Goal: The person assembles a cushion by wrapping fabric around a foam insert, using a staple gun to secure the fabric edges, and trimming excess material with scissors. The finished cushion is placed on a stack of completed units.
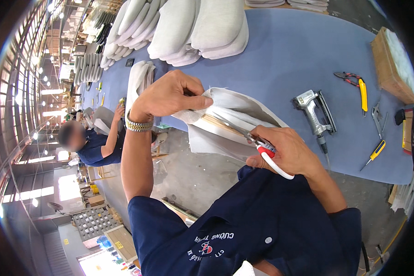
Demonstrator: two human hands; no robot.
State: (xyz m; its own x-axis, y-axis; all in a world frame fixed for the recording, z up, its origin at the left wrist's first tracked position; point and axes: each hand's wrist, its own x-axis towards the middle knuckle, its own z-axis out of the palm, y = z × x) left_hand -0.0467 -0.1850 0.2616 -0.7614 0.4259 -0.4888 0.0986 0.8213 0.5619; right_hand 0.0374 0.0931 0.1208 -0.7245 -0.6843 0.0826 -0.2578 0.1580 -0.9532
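Note:
My left hand (172,94), with a metal watch at the wrist, pinches the edge of a light grey fabric cover (216,143). The cover hangs in loose folds near the table's front edge, and a tan strip shows among them. In my right hand (290,149) is a pair of scissors (249,135) with red and white handles. Their blades reach into the folds toward my left fingers; the tips are hard to make out.
On the blue table (280,46) lie a staple gun (313,110), pliers (347,79), a yellow-handled screwdriver (376,151) and a cardboard box (393,69). Grey padded pieces (218,27) are stacked at the far side. To the left, a co-worker (99,142) handles another piece.

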